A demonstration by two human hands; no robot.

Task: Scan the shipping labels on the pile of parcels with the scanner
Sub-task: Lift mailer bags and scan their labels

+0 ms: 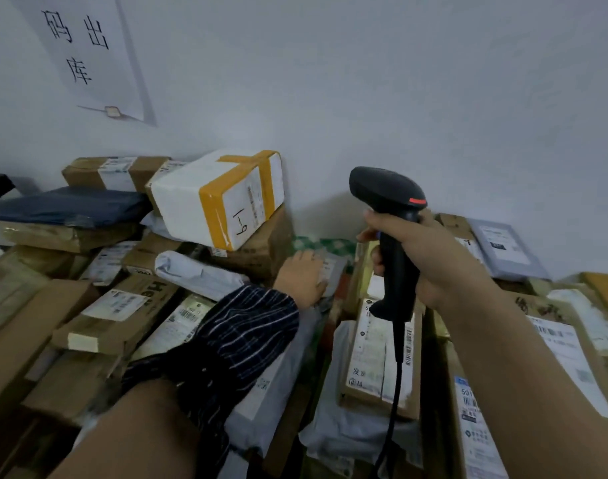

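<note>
My right hand grips the handle of a black barcode scanner, held upright above the pile with its head pointing left; its cable hangs down over the parcels. My left hand reaches forward and rests flat on a grey bag parcel with a white label near the wall. Below the scanner lies a narrow cardboard box with a long white label. A white foam box with yellow tape, marked "1-9", sits on top of the pile to the left.
Cardboard boxes and grey bags cover the whole surface, many with labels facing up. A dark blue bag lies at far left. Another grey bag leans at right. A paper sign hangs on the white wall.
</note>
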